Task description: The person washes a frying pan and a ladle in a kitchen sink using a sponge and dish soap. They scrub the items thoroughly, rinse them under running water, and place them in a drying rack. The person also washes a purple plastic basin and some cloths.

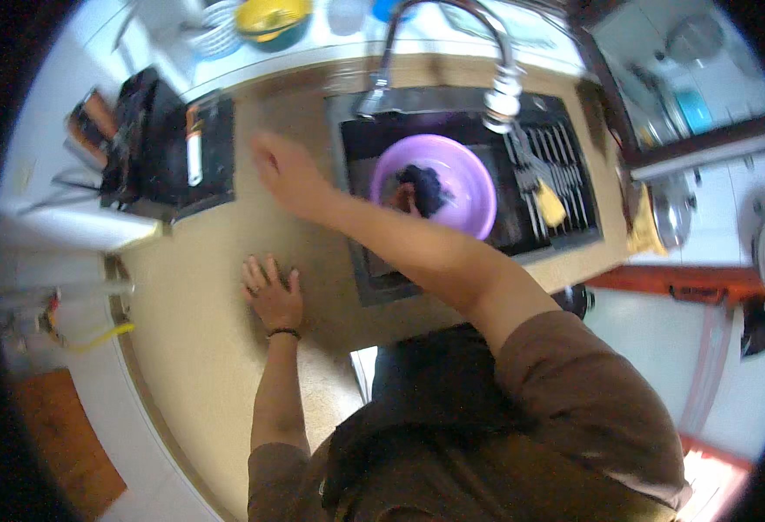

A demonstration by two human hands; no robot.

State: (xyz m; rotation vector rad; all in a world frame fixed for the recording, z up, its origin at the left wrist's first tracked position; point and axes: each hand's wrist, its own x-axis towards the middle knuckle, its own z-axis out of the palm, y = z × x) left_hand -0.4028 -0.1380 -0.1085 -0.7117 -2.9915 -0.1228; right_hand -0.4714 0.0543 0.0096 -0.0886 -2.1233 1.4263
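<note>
My left hand (275, 292) lies palm down on the tan countertop (193, 293), fingers spread, with a dark band at the wrist. Blurred, my right hand (288, 173) reaches across to the left over the counter near the sink's left edge. Its fingers look curled, and whether anything is in them cannot be made out. Under my right forearm, a purple plastic basin (477, 173) sits in the black sink (503, 228). Inside it is a dark, crumpled bundle (427, 186), with something reddish-brown beside it; my arm hides part of the basin's near side.
A curved metal faucet (389, 46) and a white fitting (503, 104) hang over the sink. A rack (562, 153) at its right holds a yellow sponge (550, 205). At left, a white-bladed knife (194, 156) rests on a black board (219, 130) beside a dark knife block (141, 130).
</note>
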